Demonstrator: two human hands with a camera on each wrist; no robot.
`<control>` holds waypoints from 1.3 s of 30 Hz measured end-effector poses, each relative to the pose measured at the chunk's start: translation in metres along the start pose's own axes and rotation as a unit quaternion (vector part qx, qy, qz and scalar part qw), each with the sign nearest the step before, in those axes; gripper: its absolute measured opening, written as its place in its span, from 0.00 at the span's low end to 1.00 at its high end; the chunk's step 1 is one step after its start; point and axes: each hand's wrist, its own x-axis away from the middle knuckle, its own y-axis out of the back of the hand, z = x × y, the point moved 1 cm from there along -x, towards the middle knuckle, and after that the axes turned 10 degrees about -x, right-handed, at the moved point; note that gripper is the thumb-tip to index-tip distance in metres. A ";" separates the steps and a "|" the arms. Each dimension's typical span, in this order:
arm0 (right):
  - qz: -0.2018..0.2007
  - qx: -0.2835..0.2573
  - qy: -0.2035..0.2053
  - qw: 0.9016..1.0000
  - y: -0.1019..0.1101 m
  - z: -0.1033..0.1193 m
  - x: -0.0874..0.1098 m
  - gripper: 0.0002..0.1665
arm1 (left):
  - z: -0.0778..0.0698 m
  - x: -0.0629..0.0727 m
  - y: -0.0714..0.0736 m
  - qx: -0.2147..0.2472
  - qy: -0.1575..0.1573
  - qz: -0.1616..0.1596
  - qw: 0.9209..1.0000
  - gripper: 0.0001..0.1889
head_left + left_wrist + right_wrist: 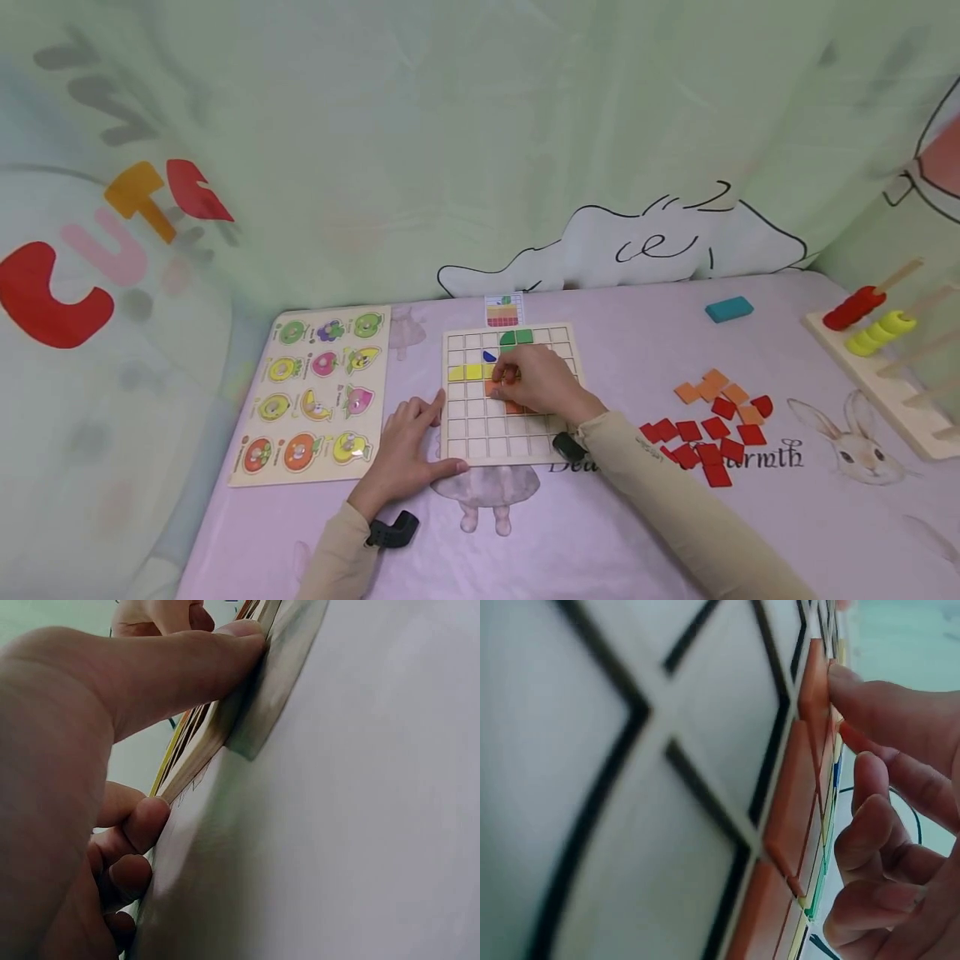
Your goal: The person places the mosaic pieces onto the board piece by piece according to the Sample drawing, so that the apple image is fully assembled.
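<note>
From where I stand, the person's right arm (667,492) slants farther forward than the left arm (341,546), both in beige sleeves. The left hand (407,440) spreads its thumb from loosely bent fingers; the right hand (542,382) brings thumb and forefinger close, other fingers curled.

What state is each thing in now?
Grid: flat, partly filled.
Left grip: touching the grid's edges.
Right grip: touching an orange tile.
Yellow tiles: in the grid.
Green tiles: in the grid.
Spare orange tiles: loose.
Red tiles: loose.
Card: face up.
Fruit board: flat, face up.
Block: untouched, lying apart.
Rack: partly loaded.
</note>
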 end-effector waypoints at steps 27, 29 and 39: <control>0.016 0.033 0.015 0.999 0.000 0.004 0.003 0.08 | 0.003 0.002 -0.002 0.008 0.011 0.010 1.000 0.58; 0.017 0.023 0.020 0.999 0.003 0.002 0.004 0.09 | 0.003 0.002 -0.001 0.008 0.010 0.009 1.000 0.58; -0.042 0.023 -0.045 0.998 0.086 -0.040 0.036 0.13 | 0.002 0.000 -0.001 0.002 0.009 0.012 1.000 0.58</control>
